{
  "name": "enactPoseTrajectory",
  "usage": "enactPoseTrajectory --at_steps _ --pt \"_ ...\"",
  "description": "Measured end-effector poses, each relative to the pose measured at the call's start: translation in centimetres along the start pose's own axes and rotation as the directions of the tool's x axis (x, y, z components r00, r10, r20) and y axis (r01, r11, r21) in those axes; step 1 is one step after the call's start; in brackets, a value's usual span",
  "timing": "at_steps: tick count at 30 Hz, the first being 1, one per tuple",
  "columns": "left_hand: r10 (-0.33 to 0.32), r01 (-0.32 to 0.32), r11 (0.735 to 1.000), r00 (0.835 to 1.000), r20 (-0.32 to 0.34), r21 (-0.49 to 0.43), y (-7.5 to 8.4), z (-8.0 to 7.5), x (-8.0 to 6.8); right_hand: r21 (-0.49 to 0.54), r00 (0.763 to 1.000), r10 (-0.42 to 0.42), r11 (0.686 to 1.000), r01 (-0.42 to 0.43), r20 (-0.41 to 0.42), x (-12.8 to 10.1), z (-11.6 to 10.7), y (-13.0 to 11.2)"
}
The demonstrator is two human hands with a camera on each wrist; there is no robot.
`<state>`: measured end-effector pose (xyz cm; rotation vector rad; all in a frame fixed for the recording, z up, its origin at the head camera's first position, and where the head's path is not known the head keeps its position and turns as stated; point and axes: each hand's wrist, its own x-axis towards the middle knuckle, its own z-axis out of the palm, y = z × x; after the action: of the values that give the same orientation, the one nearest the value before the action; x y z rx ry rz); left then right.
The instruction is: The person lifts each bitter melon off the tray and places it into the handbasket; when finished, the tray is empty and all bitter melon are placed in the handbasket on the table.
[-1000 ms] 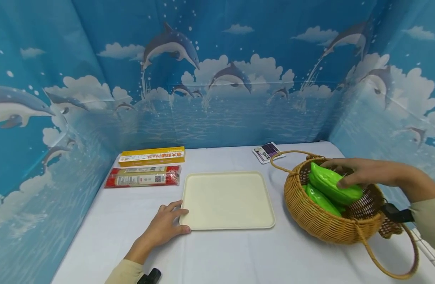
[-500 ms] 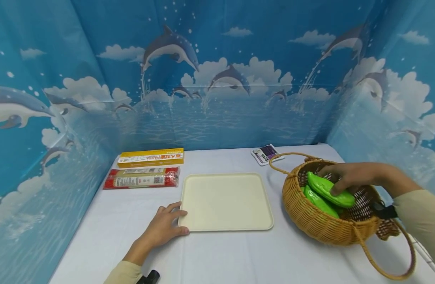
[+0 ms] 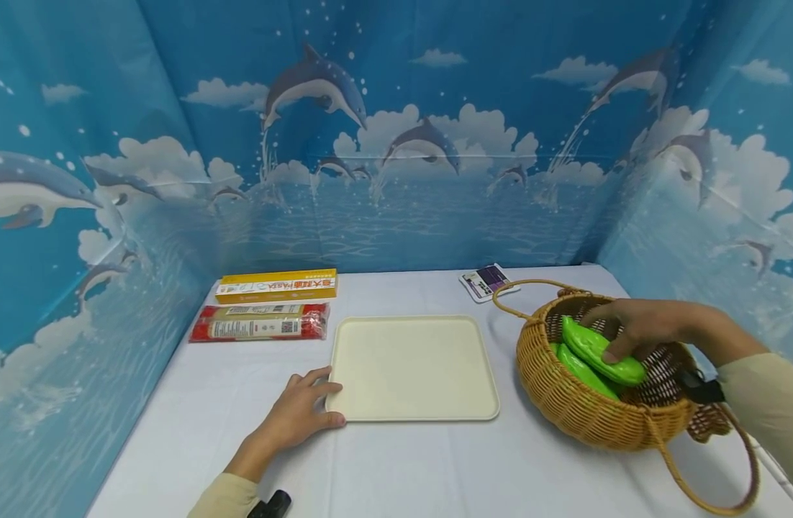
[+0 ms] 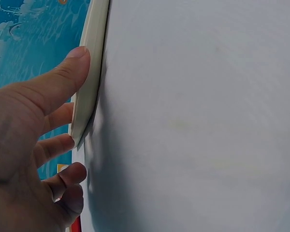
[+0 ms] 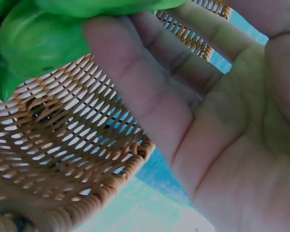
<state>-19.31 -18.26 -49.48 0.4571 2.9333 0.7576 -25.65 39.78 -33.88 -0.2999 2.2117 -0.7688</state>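
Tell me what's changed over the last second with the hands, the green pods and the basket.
The right hand has lowered the top green pod deeper into the basket, onto the second pod; its fingers still curl over it. The left hand stayed resting against the tray corner. The basket, tray and pasta packs have not moved.

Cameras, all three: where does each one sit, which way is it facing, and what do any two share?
Head: looks forward and down at the table; both forearms, left hand at the tray, right hand on the top green fruit in the basket.
Left wrist: along the table; fingers against the tray rim.
Right wrist: into the basket past the palm.
Head and right wrist share basket and fruit.
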Motion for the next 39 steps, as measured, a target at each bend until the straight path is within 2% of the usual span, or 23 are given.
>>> enactPoseTrajectory --at_steps 6,11,18,24,27,30,32,37,39 --pt "-0.006 0.006 1.0 1.0 -0.004 0.012 -0.1 -0.3 -0.2 -0.053 1.0 -0.019 0.998 0.018 -0.013 0.4 0.2 -0.8" --pt "-0.001 0.001 1.0 1.0 -0.013 0.008 -0.3 -0.3 -0.3 -0.021 1.0 0.0 1.0 0.0 0.001 0.4 0.0 -1.1" --pt "-0.009 0.009 1.0 1.0 -0.014 0.016 -0.5 -0.2 -0.3 0.003 1.0 -0.023 1.0 0.023 -0.005 0.7 -0.3 -0.6" --pt "-0.014 0.014 1.0 1.0 -0.009 0.01 -0.3 -0.2 -0.5 -0.066 0.992 -0.104 0.993 0.099 -0.07 0.4 -0.8 -0.7" --pt "-0.011 0.011 1.0 1.0 -0.008 0.01 -0.3 -0.3 -0.6 -0.06 0.983 -0.138 0.989 0.132 -0.12 -0.2 -1.1 -0.8" --pt "-0.006 0.006 1.0 1.0 -0.009 0.011 -0.3 -0.3 -0.6 -0.032 0.966 -0.17 0.986 0.167 -0.197 -0.9 -1.3 -1.1" --pt "-0.004 0.005 1.0 1.0 -0.008 0.012 -0.3 -0.4 -0.5 -0.024 0.946 -0.189 0.982 0.19 -0.265 -1.3 -1.2 -1.4" --pt "-0.018 0.018 1.0 1.0 0.004 0.021 -0.2 -0.5 -0.3 0.05 0.868 -0.216 0.963 0.265 -0.448 -1.5 -0.9 -2.6" --pt "-0.031 0.031 0.999 0.999 0.02 0.018 -0.2 -0.6 -0.1 0.135 0.831 -0.213 0.937 0.323 -0.514 -1.4 -0.7 -3.2"
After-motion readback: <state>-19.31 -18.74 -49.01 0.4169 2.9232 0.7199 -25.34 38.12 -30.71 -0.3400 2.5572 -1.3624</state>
